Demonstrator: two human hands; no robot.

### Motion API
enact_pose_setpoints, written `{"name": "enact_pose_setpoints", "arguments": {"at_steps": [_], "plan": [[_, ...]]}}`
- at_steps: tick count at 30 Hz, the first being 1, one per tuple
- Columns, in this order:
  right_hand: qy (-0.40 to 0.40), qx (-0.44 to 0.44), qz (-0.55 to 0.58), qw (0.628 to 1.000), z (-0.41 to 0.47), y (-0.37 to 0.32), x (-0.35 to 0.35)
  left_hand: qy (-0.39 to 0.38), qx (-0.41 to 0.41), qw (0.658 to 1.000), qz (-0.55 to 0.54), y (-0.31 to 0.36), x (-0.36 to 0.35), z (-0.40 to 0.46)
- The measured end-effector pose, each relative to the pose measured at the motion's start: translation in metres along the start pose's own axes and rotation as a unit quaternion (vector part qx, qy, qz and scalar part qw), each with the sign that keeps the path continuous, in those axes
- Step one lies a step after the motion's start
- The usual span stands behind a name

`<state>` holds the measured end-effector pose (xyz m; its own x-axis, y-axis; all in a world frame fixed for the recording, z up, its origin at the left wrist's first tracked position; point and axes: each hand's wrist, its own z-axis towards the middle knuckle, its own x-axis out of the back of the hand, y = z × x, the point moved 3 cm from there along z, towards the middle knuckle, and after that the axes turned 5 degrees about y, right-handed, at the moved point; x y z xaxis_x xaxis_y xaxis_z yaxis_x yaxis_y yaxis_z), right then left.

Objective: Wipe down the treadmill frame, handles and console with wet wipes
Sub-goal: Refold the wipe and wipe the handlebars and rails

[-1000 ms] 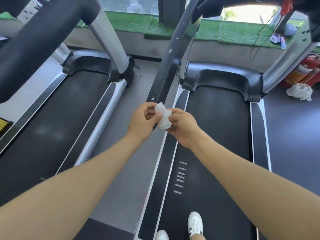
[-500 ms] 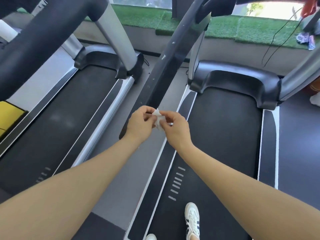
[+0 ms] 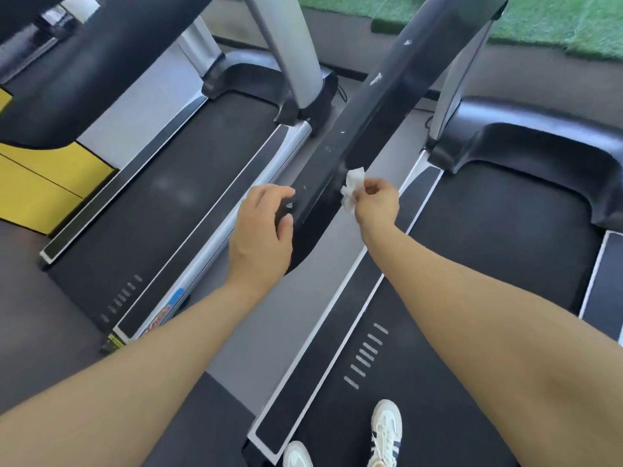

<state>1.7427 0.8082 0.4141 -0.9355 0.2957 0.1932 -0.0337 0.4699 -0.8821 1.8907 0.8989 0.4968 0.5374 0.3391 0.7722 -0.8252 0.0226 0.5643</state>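
Right hand [image 3: 376, 202] pinched a crumpled white wet wipe [image 3: 352, 189] between thumb and fingertips; the wipe sat at the 11 o'clock edge of that hand, touching or just off the right flank of the long black treadmill handrail [image 3: 367, 126], which ran from frame centre up toward 1 o'clock. Contact could not be confirmed. Left hand [image 3: 264, 227] held nothing, fingers loosely curved, thumb near the handrail's lower end at about 9 o'clock from the wipe; whether it touched the rail could not be told.

Pale specks and smears showed on the rail's top face above the wipe. Black running belt [image 3: 499, 251] lay at 3 o'clock, a second treadmill's grey side rail [image 3: 215, 230] at 9 o'clock, white trainers [image 3: 386, 429] at 6 o'clock.

Judgement, step in hand: start of the handrail wipe. To do it well, the wad should probably be opened flatter so more damp surface meets the rail; the free hand could steady the rail's near end while the wipe is drawn along the full length, top face and both flanks, with extra pressure over the specks.

Against the frame half a second earlier: both hands had then been together on the wipe below the rail's end. Here the left had let go and moved out to the left, the right carried the wipe alone up to the rail, and the view had tilted down and closer.
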Motion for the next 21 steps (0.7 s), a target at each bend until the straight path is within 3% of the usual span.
{"name": "enact_pose_setpoints", "arguments": {"at_steps": [8, 15, 21], "plan": [[-0.032, -0.079, 0.022, 0.996, -0.023, 0.006, -0.013, -0.036, 0.018, 0.999, -0.023, -0.018, -0.004, -0.002], [0.007, -0.041, 0.093, 0.995, -0.032, -0.037, -0.005, -0.051, 0.047, 0.997, -0.037, -0.023, 0.004, -0.004], [0.006, -0.082, 0.131, 0.988, -0.032, -0.040, -0.008, -0.077, 0.069, 0.993, -0.053, -0.038, 0.011, -0.012]]}}
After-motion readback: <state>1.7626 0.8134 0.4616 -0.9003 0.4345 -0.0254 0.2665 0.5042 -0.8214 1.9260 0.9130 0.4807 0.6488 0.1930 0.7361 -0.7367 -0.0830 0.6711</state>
